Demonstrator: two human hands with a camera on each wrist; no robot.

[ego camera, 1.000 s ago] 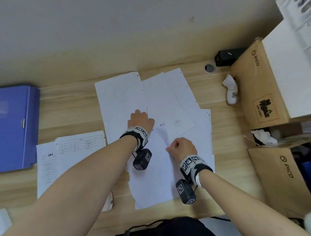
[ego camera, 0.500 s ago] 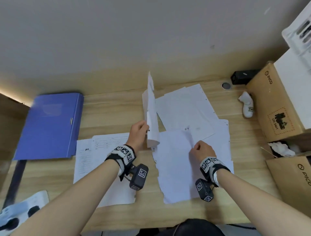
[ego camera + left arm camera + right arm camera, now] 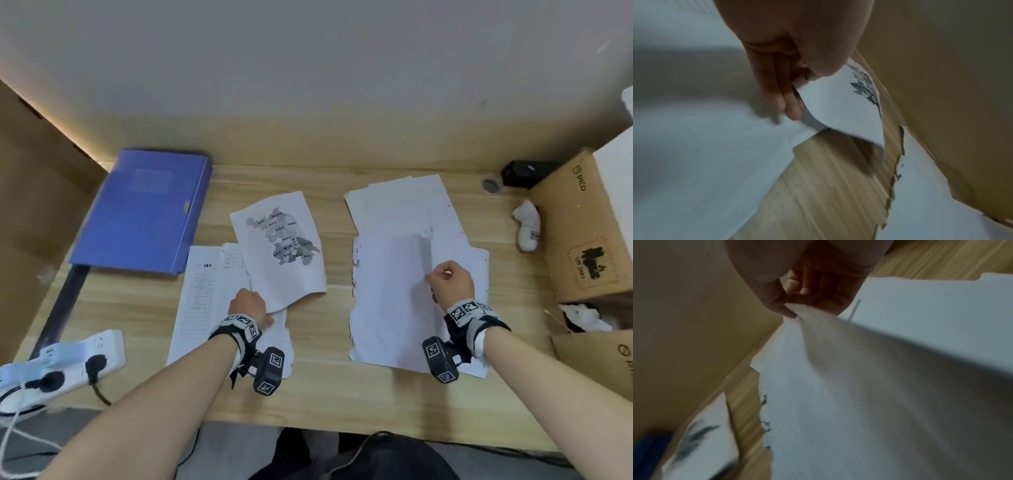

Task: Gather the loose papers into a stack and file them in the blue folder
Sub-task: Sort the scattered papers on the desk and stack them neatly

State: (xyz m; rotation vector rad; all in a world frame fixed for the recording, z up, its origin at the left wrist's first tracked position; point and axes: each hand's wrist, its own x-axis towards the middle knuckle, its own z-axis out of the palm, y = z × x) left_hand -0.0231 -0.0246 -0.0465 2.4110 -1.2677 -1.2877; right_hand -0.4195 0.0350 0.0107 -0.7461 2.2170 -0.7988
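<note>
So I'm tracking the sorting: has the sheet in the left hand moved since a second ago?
Yes. The map sheet went leftward off the right pile, now lying over the form sheets beside the blue folder, left hand pinching it.

Blue folder (image 3: pixel 144 212), plain. White sheet (image 3: pixel 279 246) w/ grey-blotched map print. White form sheets (image 3: pixel 202 294) w/ faint table grid. Blank white papers (image 3: pixel 394 301) at right. Light wood-grain desk (image 3: pixel 325 394). Brown cardboard box (image 3: pixel 582 233), black logo. White power strip (image 3: pixel 68 359), black plug.
</note>
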